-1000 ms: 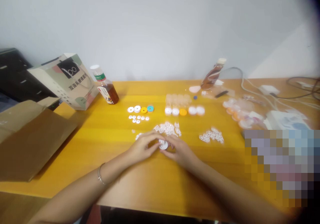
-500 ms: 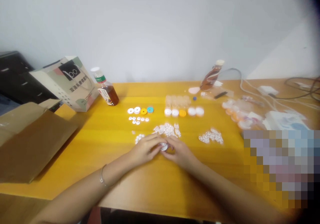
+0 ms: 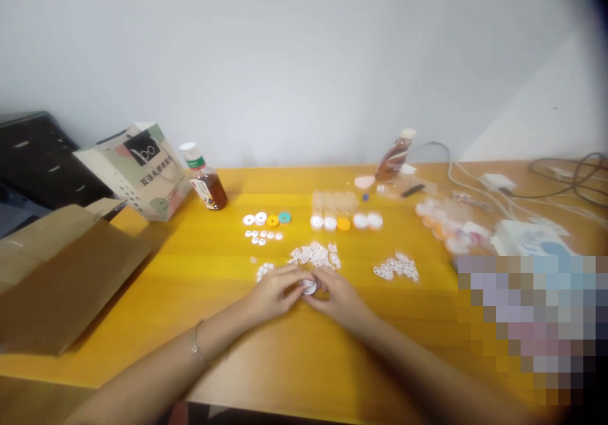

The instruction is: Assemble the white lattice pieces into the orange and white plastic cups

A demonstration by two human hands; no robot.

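Between my two hands is a small round white cap (image 3: 310,287), its top facing up with a raised or inset white piece on it. The fingers of my left hand (image 3: 275,293) pinch it from the left, and my right hand (image 3: 339,293) grips its right side. Just beyond my fingertips lies a pile of small white plastic pieces (image 3: 313,254). A cluster of small white round parts (image 3: 264,272) sits beside my left hand, partly hidden by it. Flat white pieces with holes (image 3: 398,266) are spread to the right of my right hand.
Coloured round caps (image 3: 272,220) and small white discs (image 3: 262,235) lie in rows further back. Clear cups (image 3: 335,202) stand behind more caps (image 3: 342,223). Two drink bottles (image 3: 209,187), a paper bag (image 3: 142,175), a cardboard box (image 3: 66,279), bagged parts (image 3: 451,225) and cables (image 3: 468,171) surround them.
My view has tilted slightly, so the table's contents sit a little lower in the picture. Both hands still hold the white cap, with little visible change in grip.
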